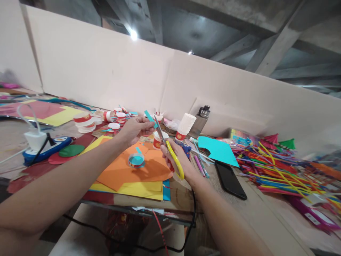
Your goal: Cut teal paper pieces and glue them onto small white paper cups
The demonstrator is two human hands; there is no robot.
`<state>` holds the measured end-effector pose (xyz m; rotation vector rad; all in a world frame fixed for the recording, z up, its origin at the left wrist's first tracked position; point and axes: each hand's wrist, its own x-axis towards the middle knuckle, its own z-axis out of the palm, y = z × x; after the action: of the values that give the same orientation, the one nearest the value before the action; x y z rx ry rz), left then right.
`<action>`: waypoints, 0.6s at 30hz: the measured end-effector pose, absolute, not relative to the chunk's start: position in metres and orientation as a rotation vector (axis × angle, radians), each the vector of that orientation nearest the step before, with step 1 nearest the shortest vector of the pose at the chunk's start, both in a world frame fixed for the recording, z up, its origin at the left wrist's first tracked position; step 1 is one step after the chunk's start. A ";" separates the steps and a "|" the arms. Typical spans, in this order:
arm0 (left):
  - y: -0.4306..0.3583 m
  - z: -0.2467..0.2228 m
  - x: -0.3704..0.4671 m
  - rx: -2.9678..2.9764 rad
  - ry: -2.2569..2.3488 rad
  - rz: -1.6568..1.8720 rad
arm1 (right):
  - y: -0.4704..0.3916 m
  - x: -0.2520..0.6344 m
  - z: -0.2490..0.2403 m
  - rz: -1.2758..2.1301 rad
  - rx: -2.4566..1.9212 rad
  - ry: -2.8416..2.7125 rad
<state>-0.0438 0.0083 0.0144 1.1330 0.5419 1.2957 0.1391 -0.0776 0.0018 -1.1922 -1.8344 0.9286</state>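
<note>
Two hands raised: left hand pinches teal strip; right hand grips yellow scissors, blades at strip.

At the centre of the frame a paper strip is held in the left hand, with the scissors in the right hand just right of it and below. Under both hands, sheets of paper are stacked on the table, and a small cup is set on them. A stack of cups and a bottle are placed behind the hands, against the wall. A phone lies right of the right hand; further right, a heap of straws is spread. At the left edge a charger is found.
</note>
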 end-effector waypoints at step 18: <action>0.010 0.018 -0.045 1.024 0.573 1.224 | -0.075 0.142 0.000 0.821 -1.208 -1.880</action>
<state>-0.0448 0.0100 0.0183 1.0242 0.5732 1.2239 0.1415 -0.0751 -0.0002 -1.2084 -1.8804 0.8208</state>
